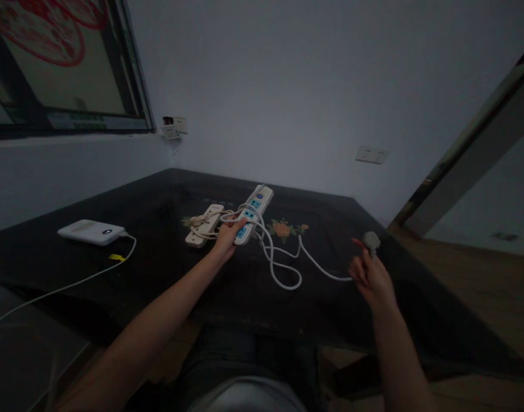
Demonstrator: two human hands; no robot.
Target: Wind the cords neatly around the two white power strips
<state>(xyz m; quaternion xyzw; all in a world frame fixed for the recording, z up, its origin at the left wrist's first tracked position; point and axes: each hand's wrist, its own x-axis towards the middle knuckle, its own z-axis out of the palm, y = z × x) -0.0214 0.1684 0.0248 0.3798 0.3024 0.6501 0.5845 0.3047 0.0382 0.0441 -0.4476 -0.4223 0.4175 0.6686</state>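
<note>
Dim grey walls meet behind the dark table [115, 286] where we work. Our left hand [227, 236] closes around the near end of the white power strip [253, 213], which lies at mid-table beside a cream power strip [204, 225]. Our right hand [370, 276] pinches the plug [371, 240] near the table's right edge, its white cord [283, 269] looping back to the strip. A power bank [91, 232] lies far left.
</note>
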